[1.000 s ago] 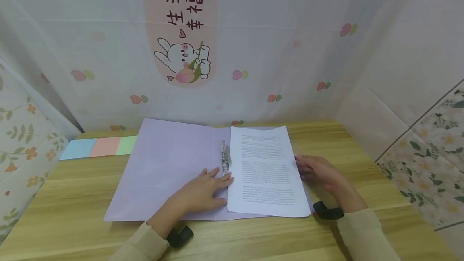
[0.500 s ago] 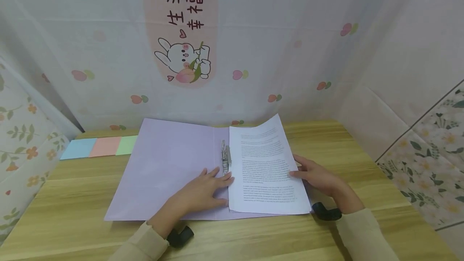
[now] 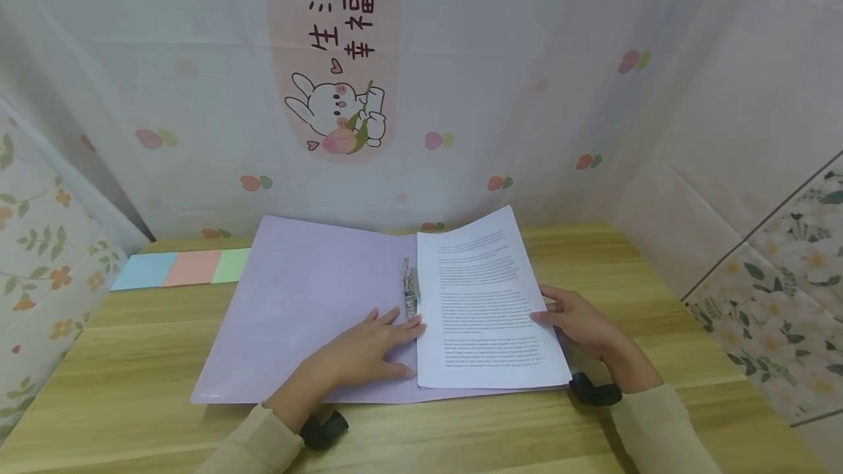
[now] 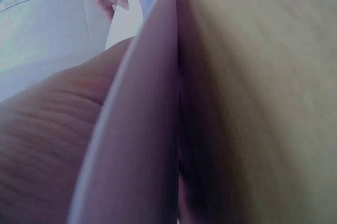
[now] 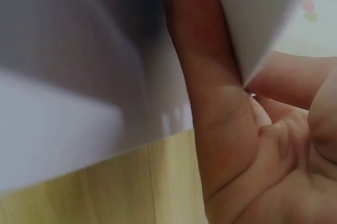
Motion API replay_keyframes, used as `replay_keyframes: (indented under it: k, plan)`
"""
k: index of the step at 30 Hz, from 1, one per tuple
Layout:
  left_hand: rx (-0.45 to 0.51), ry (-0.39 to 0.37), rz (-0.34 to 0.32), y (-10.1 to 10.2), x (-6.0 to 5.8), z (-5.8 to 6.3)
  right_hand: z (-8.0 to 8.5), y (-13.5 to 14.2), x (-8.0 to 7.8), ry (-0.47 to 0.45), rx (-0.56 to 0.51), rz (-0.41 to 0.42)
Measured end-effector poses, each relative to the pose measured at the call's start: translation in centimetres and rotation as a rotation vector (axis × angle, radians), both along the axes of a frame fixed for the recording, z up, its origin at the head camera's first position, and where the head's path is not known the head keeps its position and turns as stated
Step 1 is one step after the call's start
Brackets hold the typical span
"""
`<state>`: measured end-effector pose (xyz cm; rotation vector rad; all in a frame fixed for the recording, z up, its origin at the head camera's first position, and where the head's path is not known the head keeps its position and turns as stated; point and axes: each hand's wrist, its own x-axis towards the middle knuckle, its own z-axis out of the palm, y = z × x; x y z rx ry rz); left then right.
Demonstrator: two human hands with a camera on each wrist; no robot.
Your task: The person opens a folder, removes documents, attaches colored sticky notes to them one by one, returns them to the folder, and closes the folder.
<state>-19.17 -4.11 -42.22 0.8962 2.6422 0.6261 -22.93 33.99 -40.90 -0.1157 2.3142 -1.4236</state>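
Observation:
A pale purple folder (image 3: 303,298) lies spread open on the table, with a metal lever clip (image 3: 410,288) near its fold. Printed paper sheets (image 3: 484,306) lie on its right half, their far right corner raised. My left hand (image 3: 358,353) rests flat on the folder, fingertips touching the sheets' left edge beside the clip. At the right edge, my right hand (image 3: 582,324) pinches the paper between thumb and fingers. In the right wrist view, the thumb (image 5: 210,77) lies against the sheet, with other fingers behind it. The left wrist view shows mostly the folder's edge (image 4: 131,129) up close.
Blue, pink and green paper pads (image 3: 191,268) lie in a row left of the folder on the wooden table (image 3: 395,437). A patterned white cloth (image 3: 500,108) hangs behind the table. Dark bands (image 3: 326,430) are on both wrists.
My right hand has moved from beside the sheets to gripping their right edge, thumb on top. The far right corner of the paper has lifted. My left hand stays in place.

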Motion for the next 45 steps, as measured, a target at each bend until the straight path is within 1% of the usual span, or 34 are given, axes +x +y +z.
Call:
replay_keyframes:
  k: [5,9,11,17,21,24,26,30,33,36,38,41,45]
  plan:
    - [0.018,0.023,0.006,-0.4,-0.1,-0.1,0.2,0.4,0.0,-0.004,-0.025,-0.002]
    - [0.039,0.028,0.009,-0.6,-0.1,0.1,0.6,0.8,0.1,-0.009,-0.064,0.0]
    - [0.052,0.025,0.006,-0.7,-0.1,0.2,0.8,1.0,0.1,-0.015,-0.084,0.015]
    - [0.066,0.032,-0.011,-0.7,-0.2,0.2,1.1,1.6,0.1,-0.03,-0.105,0.023]
    - [0.104,0.045,-0.012,-0.7,-0.3,0.1,1.3,2.0,0.2,-0.04,-0.136,0.026]
    - [0.144,0.046,0.008,-0.6,-0.4,-0.1,1.5,2.2,0.3,-0.049,-0.185,0.044]
    - [0.167,0.039,0.044,-0.5,-0.5,-0.2,1.7,2.1,0.3,-0.06,-0.218,0.053]
    - [0.256,-0.003,0.164,-0.4,-0.5,-0.1,1.9,1.8,0.3,-0.083,-0.283,0.092]
    - [0.344,-0.049,0.253,-0.3,-0.5,0.1,2.0,1.5,0.3,-0.084,-0.349,0.153]
    - [0.418,-0.087,0.317,-0.3,-0.5,0.3,2.1,1.1,0.3,-0.08,-0.411,0.213]
    - [0.457,-0.11,0.359,-0.3,-0.6,0.6,2.2,0.7,0.4,-0.074,-0.431,0.238]
    - [0.491,-0.141,0.407,-0.3,-0.7,0.9,2.2,0.0,0.5,-0.063,-0.424,0.229]
    - [0.541,-0.211,0.455,-0.1,-0.9,1.1,2.1,-0.9,0.6,-0.041,-0.388,0.168]
